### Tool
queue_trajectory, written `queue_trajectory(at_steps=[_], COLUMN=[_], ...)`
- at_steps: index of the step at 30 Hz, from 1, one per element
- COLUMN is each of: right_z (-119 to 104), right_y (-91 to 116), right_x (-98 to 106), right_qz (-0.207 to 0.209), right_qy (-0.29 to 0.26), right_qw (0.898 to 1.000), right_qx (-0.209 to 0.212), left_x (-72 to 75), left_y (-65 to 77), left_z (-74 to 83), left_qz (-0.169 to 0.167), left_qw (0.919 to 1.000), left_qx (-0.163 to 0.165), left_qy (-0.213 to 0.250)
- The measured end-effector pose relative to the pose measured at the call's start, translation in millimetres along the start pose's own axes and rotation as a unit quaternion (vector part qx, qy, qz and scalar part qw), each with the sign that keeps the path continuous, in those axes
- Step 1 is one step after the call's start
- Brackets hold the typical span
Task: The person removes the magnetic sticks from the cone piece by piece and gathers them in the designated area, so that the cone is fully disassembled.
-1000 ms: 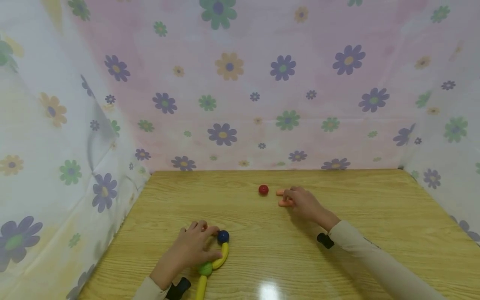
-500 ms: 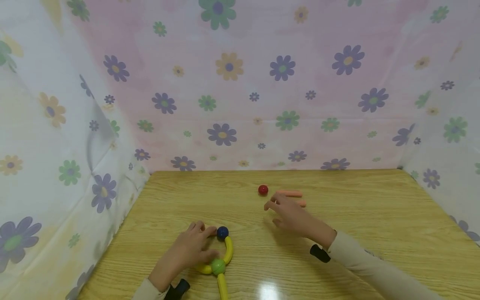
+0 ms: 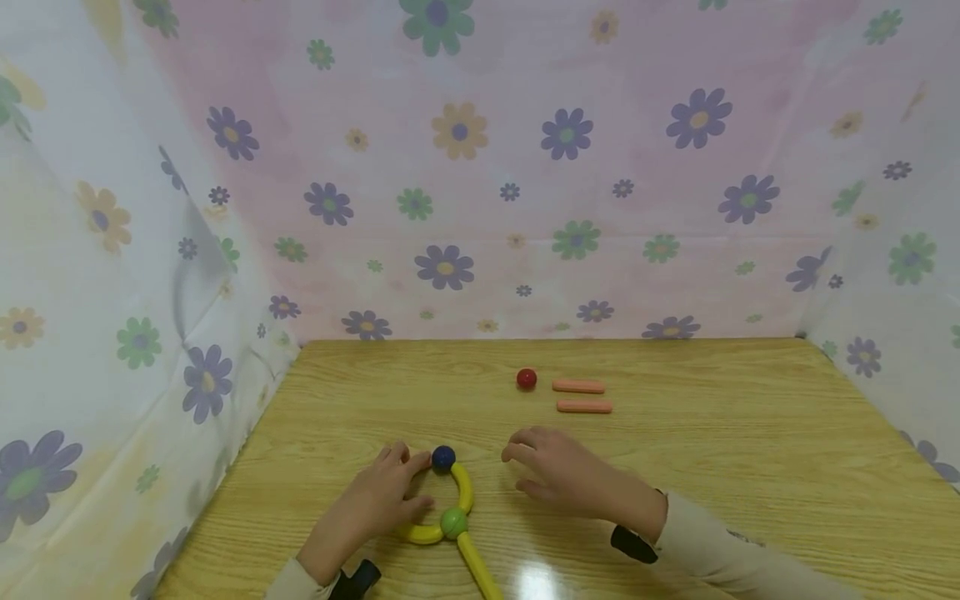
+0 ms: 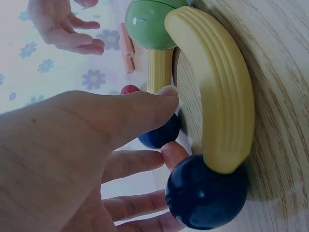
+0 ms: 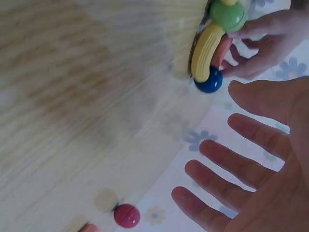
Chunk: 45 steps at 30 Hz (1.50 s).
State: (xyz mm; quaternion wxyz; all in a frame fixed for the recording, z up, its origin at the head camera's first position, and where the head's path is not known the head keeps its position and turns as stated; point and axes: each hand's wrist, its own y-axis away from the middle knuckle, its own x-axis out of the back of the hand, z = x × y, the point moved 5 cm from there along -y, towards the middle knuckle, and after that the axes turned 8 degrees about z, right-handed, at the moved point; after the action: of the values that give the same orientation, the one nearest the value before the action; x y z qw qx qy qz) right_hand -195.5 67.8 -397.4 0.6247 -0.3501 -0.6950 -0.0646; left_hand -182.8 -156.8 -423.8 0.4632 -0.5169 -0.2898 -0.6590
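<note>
A ring-shaped toy of balls and rods lies under my left hand. It has a green ball, curved yellow rods and two dark blue balls. An orange rod shows between the blue balls in the left wrist view. A straight yellow rod runs from the green ball toward me. My left index finger touches the far blue ball; the thumb lies over the ring's inside, apart from the fingers. To the right, my right hand hovers with spread, relaxed fingers, holding nothing.
A red ball lies toward the back of the wooden table. Beside it, two orange rods lie roughly parallel. Flowered cloth walls in the table's back and sides.
My right hand has left the two orange rods, coming nearer and left without them. The toy has turned: its green ball and straight rod swung right. My left hand stays almost still.
</note>
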Motion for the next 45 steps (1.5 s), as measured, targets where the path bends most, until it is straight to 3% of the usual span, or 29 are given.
queue_trajectory(at_steps=[8, 17, 23, 26, 29, 31, 35, 45], right_z=[-21.1, -32.1, -32.1, -29.7, -27.2, -25.3, -20.6, -9.6], right_y=[6.7, 15.9, 18.3, 18.8, 18.9, 19.0, 19.7, 19.5], right_x=[-8.7, -21.8, -24.7, -24.4, -23.6, -23.3, -23.6, -27.0], right_qz=[-0.019, -0.066, -0.080, -0.075, -0.064, -0.056, -0.040, -0.008], right_qy=[-0.005, -0.034, -0.039, -0.037, -0.029, -0.026, -0.023, -0.013], right_qw=[1.000, 0.997, 0.996, 0.996, 0.997, 0.998, 0.999, 0.998], right_qx=[0.014, -0.006, -0.021, -0.021, -0.014, -0.013, -0.026, -0.061], left_x=[1.5, 5.9, 11.5, 14.3, 13.1, 8.8, -4.5, -15.2], left_y=[-2.3, -3.5, -3.7, -6.2, -9.5, -11.7, -14.1, -9.1], left_z=[0.9, 7.4, 9.8, 15.7, 24.5, 30.2, 37.5, 42.0], left_qz=[-0.011, -0.015, -0.003, 0.027, 0.044, 0.034, -0.009, -0.041], left_qw=[0.9997, 0.9988, 0.9999, 0.9990, 0.9958, 0.9938, 0.9914, 0.9916], left_qx=[0.011, 0.005, 0.003, -0.031, -0.079, -0.106, -0.129, -0.122], left_qy=[0.020, 0.046, 0.013, -0.014, -0.011, 0.003, 0.021, -0.003])
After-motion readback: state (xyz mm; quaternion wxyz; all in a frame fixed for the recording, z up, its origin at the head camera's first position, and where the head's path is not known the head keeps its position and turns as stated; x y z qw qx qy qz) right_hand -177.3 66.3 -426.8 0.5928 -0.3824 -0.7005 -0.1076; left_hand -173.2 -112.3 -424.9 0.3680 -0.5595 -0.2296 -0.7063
